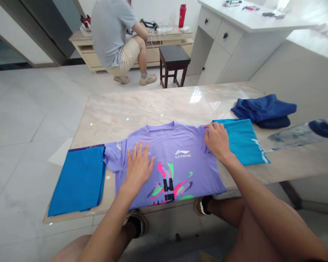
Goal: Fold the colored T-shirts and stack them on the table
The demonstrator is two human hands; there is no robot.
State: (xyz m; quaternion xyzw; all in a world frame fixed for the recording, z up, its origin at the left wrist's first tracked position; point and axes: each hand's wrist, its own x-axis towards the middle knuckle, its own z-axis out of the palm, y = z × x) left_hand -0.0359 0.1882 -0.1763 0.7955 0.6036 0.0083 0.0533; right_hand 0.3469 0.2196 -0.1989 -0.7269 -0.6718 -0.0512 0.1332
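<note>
A purple T-shirt [166, 145] with a white LI-NING logo and a bright print lies front up on the stone tabletop, its lower end at the near edge. My left hand [139, 165] rests on the chest at the left, palm down, fingers spread. At the other side, my right hand [217, 140] has its fingers bent on the right sleeve, which is bunched under them. A folded blue garment [78, 180] lies left of the shirt, touching its left sleeve. Beside my right hand is a folded turquoise garment [242, 140] with white lettering.
Crumpled dark blue clothing [265, 109] and a clear bottle [303, 133] with a blue lid are at the table's right. Beyond the table [120, 105] stand a dark stool [175, 58] and a white desk [229, 43]. A person [112, 36] crouches by a low cabinet [84, 47].
</note>
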